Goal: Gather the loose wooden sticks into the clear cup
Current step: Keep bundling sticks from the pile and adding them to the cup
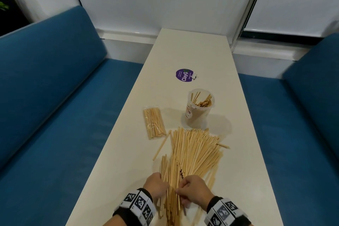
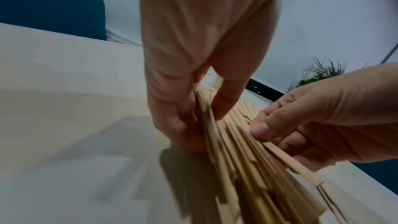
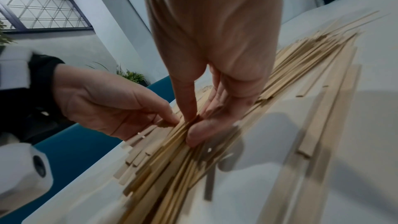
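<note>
Pinching the loose sticks (image 1: 190, 154), both hands, left hand (image 1: 157, 184) and right hand (image 1: 193, 190), curl around them.

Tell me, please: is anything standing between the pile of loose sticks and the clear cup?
Nothing visible does. The clear cup stands just beyond the far end of the loose wooden sticks, with bare table around it. The sealed packet of sticks lies off to the left, outside that path.

A table (image 1: 183, 51) runs up the middle of the head view, a bench (image 1: 55, 97) on each side. The pile of sticks (image 1: 192, 152) fans across the lower centre, with both hands at its bottom end. Above it stands the cup (image 1: 199, 108), sticks inside. A packet of sticks (image 1: 153, 124) lies left of the cup; a round sticker (image 1: 185, 75) lies above it.
</note>
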A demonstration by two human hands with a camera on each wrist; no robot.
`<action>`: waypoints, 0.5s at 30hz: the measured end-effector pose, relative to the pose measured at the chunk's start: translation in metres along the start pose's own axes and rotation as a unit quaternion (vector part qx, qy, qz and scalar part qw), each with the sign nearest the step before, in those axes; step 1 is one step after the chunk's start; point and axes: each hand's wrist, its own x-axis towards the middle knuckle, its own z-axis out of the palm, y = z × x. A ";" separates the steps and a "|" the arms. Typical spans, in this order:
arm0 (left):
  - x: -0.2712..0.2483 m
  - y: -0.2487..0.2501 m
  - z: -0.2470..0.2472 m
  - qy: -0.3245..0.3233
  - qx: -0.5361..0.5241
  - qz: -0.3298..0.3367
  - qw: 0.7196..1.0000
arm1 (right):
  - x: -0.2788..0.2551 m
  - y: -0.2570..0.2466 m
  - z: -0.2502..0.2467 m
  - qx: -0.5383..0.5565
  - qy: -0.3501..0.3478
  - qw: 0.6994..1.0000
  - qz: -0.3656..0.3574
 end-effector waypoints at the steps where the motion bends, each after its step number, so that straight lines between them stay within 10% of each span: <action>1: -0.001 0.001 -0.001 -0.009 -0.013 -0.009 1.000 | 0.000 -0.001 0.001 0.001 -0.004 1.000 -0.002; 15: 0.014 -0.020 -0.003 -0.122 -0.153 -0.015 0.981 | -0.004 -0.005 0.003 -0.012 -0.051 0.995 -0.081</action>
